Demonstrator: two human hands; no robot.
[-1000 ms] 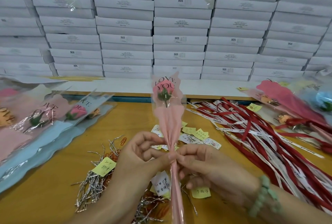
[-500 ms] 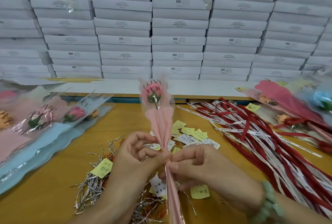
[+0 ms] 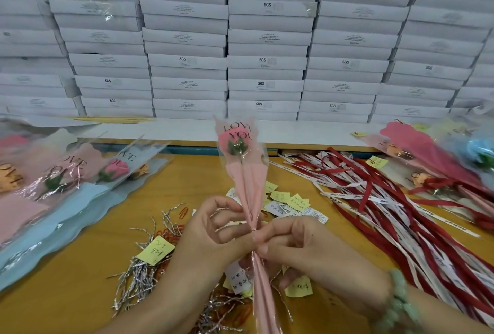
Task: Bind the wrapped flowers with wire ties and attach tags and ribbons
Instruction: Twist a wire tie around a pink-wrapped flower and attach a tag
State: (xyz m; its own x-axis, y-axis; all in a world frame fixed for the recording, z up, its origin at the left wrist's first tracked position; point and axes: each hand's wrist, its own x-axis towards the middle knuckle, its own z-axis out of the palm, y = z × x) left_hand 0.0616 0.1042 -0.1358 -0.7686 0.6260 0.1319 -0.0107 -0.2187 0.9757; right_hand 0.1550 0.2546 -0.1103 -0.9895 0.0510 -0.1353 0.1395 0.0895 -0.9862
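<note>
Tight grip from both sides: the left hand [image 3: 213, 237] pinches the gathered neck of the wrapped flower [image 3: 246, 173] between thumb and fingertips. The right hand [image 3: 307, 250] pinches the same spot from the other side, fingers curled in. The flower stands upright above the surface [image 3: 80, 293], with the rose head and "LOVE YOU" print at the top and the pink sleeve running down between the wrists. A thin silvery wire tie [image 3: 253, 231] appears to sit round the neck right at the fingertips, though it is small and hard to read. By my reckoning this is the binding step, with the twist in the making. Next call: finish that twist snug without tearing the film. Then one hand has to let go and reach for a tag [image 3: 291, 201] just beyond the hands, and a ribbon [image 3: 374, 200] from the heap to the right. Spare ties [image 3: 139, 277] lie near the left wrist.
</note>
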